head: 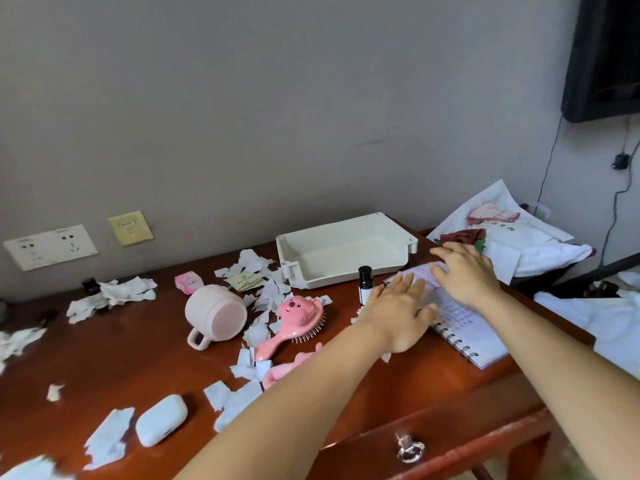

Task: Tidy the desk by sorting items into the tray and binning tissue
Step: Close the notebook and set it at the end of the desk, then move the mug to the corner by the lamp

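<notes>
A white tray [346, 252] stands at the back of the red-brown desk [121, 355], with nothing inside it. In front of it lies an open spiral notebook [464, 327]. Both hands rest flat on its pages with straight fingers: my left hand [398, 311] at its near left edge, my right hand [465, 271] farther back. A small dark bottle [364, 285] stands just left of my left hand. Torn tissue pieces [114, 294] lie scattered over the desk. A pink mug [214, 315] lies on its side beside a pink hairbrush [294, 323].
A white earbud case [161, 419] lies near the front edge. A pink eraser [188, 282] and a yellow packet [245, 281] sit by the tray. A white bag with cloths [502, 237] is at the right. Wall sockets [50, 245] are behind. A drawer ring handle [408, 446] hangs below.
</notes>
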The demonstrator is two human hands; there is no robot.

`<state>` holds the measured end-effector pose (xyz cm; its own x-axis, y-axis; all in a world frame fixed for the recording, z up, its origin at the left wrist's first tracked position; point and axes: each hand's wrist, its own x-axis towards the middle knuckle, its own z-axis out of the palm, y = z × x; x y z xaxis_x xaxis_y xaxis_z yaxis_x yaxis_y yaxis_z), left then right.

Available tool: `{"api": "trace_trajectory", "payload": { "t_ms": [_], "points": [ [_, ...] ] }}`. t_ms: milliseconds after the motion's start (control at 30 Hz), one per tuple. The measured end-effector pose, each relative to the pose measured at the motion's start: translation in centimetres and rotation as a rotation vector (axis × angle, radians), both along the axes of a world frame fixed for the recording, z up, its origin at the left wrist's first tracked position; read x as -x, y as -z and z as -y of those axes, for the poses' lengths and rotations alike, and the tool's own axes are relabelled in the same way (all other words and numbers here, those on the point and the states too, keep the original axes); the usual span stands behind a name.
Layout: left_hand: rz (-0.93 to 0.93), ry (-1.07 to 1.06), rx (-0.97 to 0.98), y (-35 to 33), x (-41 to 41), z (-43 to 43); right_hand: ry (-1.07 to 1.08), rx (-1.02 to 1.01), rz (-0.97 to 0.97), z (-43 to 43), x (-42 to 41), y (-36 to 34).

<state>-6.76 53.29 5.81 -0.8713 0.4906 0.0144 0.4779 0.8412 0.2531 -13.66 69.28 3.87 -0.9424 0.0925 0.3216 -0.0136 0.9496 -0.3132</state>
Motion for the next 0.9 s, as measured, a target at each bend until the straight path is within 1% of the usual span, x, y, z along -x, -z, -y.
{"api": "trace_trajectory", "payload": {
  "t_ms": [133, 300, 433, 567, 667, 767, 900],
  "points": [
    [-0.042, -0.033, 0.057, -3.2, -1.0, 4.8, -0.096, -0.011, -0.102, 4.0, -0.8, -3.5],
    [-0.044, -0.139, 0.192, -5.9, -2.1, 11.7, -0.252, -0.045, -0.110, 10.2, -2.0, -6.6],
    [-0.050, -0.221, 0.232, -7.2, -3.1, 17.6, -0.388, -0.078, -0.056, 16.0, -3.0, -8.0],
    [-0.019, -0.303, 0.208, -7.6, -4.5, 23.5, -0.527, -0.103, 0.027, 22.5, -3.8, -8.5],
    [0.014, -0.362, 0.201, -7.3, -5.3, 27.1, -0.608, -0.100, 0.123, 26.6, -3.8, -7.9],
    [0.057, -0.419, 0.164, -6.5, -5.8, 29.9, -0.651, -0.115, 0.225, 30.0, -3.4, -7.3],
    [0.122, -0.455, 0.101, -4.8, -5.4, 32.1, -0.667, -0.161, 0.288, 33.6, -2.4, -6.6]
  ]
}}
